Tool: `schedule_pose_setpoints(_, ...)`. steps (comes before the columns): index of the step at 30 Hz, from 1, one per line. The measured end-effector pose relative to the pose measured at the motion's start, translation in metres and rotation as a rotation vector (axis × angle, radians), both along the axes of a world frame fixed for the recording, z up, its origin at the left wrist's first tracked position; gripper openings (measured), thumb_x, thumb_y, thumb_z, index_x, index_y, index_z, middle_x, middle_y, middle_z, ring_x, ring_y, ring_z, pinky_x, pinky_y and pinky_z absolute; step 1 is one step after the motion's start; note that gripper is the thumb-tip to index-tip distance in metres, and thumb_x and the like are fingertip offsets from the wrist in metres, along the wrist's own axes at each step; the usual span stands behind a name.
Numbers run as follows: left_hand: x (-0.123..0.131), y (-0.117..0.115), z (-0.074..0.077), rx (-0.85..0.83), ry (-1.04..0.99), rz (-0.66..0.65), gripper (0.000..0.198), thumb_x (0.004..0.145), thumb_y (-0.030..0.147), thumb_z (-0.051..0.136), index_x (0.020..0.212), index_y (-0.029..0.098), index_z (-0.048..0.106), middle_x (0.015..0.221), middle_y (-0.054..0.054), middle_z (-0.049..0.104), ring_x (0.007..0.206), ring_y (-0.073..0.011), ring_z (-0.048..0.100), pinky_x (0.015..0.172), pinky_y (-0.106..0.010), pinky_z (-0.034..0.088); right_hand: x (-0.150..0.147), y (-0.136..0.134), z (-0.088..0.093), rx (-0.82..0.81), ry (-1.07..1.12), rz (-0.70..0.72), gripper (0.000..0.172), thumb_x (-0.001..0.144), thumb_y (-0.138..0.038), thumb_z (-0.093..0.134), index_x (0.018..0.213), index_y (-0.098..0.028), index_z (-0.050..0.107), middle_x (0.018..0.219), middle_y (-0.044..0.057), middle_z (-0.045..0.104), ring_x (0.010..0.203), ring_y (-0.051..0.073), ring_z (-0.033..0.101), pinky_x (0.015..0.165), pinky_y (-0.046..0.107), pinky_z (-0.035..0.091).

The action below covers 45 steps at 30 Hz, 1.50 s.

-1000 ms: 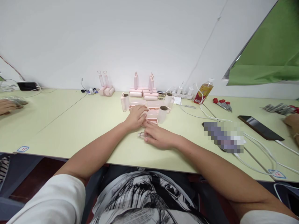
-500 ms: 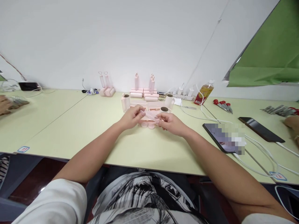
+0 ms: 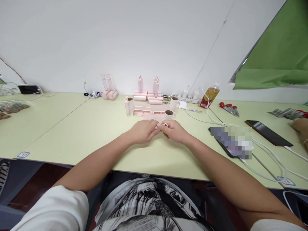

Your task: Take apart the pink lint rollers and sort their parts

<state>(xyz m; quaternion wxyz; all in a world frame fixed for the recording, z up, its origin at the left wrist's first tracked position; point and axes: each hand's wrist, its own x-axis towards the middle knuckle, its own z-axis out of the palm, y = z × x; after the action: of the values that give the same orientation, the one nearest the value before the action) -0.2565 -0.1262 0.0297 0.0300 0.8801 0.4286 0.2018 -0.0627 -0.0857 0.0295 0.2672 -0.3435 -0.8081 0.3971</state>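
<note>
My left hand (image 3: 145, 131) is closed, its fingers curled around a small pink handle piece (image 3: 165, 124) with a loop at its end. From the other side my right hand (image 3: 176, 131) pinches the same piece near that loop; most of it is hidden by the fingers. Just beyond my hands lie open pink lint roller cases (image 3: 141, 108) and a pale pink strip-like part (image 3: 156, 116). A sticky paper roll (image 3: 169, 115) with a brown core stands beyond my right hand. Another paper roll (image 3: 130, 106) stands at the left, and a third roll (image 3: 174, 104) at the right.
Pink lint rollers (image 3: 155, 98) with upright handles stand by the wall, and more rollers (image 3: 110, 93) farther left. To the right are a drink bottle (image 3: 209, 95), red-handled tools (image 3: 229, 109), a phone (image 3: 229, 142) and a dark phone (image 3: 268, 132). White cables (image 3: 271, 157) cross the table's right side.
Both hands have come down closer to me, and the left has shifted right against the other. A looped pink end now shows by my right thumb; the translucent pink piece held earlier is hidden.
</note>
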Motion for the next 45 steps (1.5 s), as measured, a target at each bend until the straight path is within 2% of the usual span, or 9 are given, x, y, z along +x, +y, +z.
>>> schedule_pose_setpoints(4, -0.003, 0.0, 0.0, -0.035, -0.046, 0.05, 0.031, 0.097, 0.047, 0.04, 0.091, 0.019, 0.054, 0.079, -0.005, 0.062, 0.067, -0.0189, 0.055, 0.059, -0.03, 0.032, 0.0, -0.001, 0.003, -0.014, 0.064, 0.019, 0.054, 0.089, -0.065, 0.046, 0.058, -0.02, 0.044, 0.046, -0.004, 0.045, 0.045, 0.01, 0.038, 0.048, 0.025, 0.032)
schedule_pose_setpoints(8, -0.004, -0.003, 0.007, -0.098, -0.182, -0.023, 0.032, 0.094, 0.049, 0.045, 0.085, 0.019, 0.055, 0.069, 0.0, 0.056, 0.06, -0.0139, 0.049, 0.058, -0.026, 0.031, 0.003, -0.002, 0.006, 0.008, 0.097, 0.119, 0.054, 0.09, -0.065, 0.045, 0.06, -0.02, 0.046, 0.048, -0.003, 0.047, 0.046, 0.01, 0.04, 0.048, 0.024, 0.033)
schedule_pose_setpoints(14, -0.009, 0.003, 0.01, -0.273, -0.632, -0.169, 0.034, 0.091, 0.051, 0.05, 0.087, 0.017, 0.057, 0.068, 0.001, 0.052, 0.059, -0.0104, 0.045, 0.057, -0.024, 0.036, 0.023, 0.005, 0.021, 0.143, 0.206, 0.117, 0.051, 0.091, -0.062, 0.045, 0.063, -0.019, 0.049, 0.051, -0.001, 0.052, 0.049, 0.011, 0.044, 0.052, 0.025, 0.035)
schedule_pose_setpoints(19, -0.024, 0.02, 0.001, -0.346, -0.922, -0.044, 0.019, 0.091, 0.039, 0.048, 0.092, 0.02, 0.049, 0.063, 0.005, 0.05, 0.053, -0.0106, 0.047, 0.054, -0.025, 0.04, 0.038, 0.022, 0.024, 0.184, -0.295, -0.114, 0.039, 0.083, -0.042, 0.058, 0.057, -0.02, 0.042, 0.05, -0.005, 0.038, 0.049, 0.009, 0.034, 0.05, 0.025, 0.023)
schedule_pose_setpoints(22, -0.027, 0.026, -0.003, -0.314, -0.972, -0.03, 0.019, 0.092, 0.038, 0.049, 0.094, 0.019, 0.049, 0.071, 0.002, 0.057, 0.06, -0.0116, 0.054, 0.06, -0.027, 0.044, 0.036, 0.03, 0.014, 0.19, -0.602, -0.18, 0.032, 0.077, -0.033, 0.061, 0.055, -0.019, 0.042, 0.052, -0.003, 0.041, 0.051, 0.01, 0.036, 0.051, 0.027, 0.022)
schedule_pose_setpoints(28, -0.026, 0.029, -0.004, -0.033, -0.943, 0.019, 0.029, 0.087, 0.047, 0.062, 0.096, 0.019, 0.061, 0.079, 0.0, 0.056, 0.07, -0.011, 0.053, 0.066, -0.025, 0.044, 0.025, 0.033, 0.001, 0.229, -0.724, -0.241, 0.023, 0.073, -0.035, 0.062, 0.059, -0.019, 0.052, 0.061, 0.002, 0.057, 0.057, 0.014, 0.048, 0.052, 0.028, 0.024)
schedule_pose_setpoints(33, -0.024, 0.029, 0.0, -0.112, -1.124, 0.086, 0.032, 0.079, 0.045, 0.07, 0.086, 0.02, 0.053, 0.061, 0.006, 0.049, 0.047, -0.0065, 0.044, 0.045, -0.021, 0.036, 0.026, 0.031, 0.004, 0.241, -0.686, -0.258, 0.018, 0.072, -0.033, 0.063, 0.062, -0.019, 0.056, 0.066, 0.002, 0.062, 0.059, 0.014, 0.051, 0.052, 0.027, 0.026)
schedule_pose_setpoints(40, -0.018, 0.022, 0.008, -0.439, -1.315, 0.099, 0.036, 0.068, 0.033, 0.073, 0.083, 0.02, 0.043, 0.069, 0.002, 0.066, 0.049, -0.0122, 0.062, 0.04, -0.021, 0.042, 0.036, 0.024, 0.023, 0.256, -0.648, -0.318, 0.025, 0.072, -0.04, 0.069, 0.064, -0.019, 0.059, 0.064, 0.002, 0.061, 0.057, 0.014, 0.05, 0.05, 0.027, 0.027)
schedule_pose_setpoints(45, -0.007, 0.019, -0.002, -0.589, -1.236, -0.016, 0.045, 0.066, 0.041, 0.079, 0.086, 0.02, 0.044, 0.07, 0.001, 0.068, 0.053, -0.0136, 0.064, 0.046, -0.022, 0.046, 0.027, 0.009, 0.027, 0.096, 0.011, -0.111, 0.038, 0.072, -0.047, 0.072, 0.096, -0.02, 0.063, 0.065, -0.002, 0.058, 0.054, 0.013, 0.052, 0.049, 0.025, 0.035)
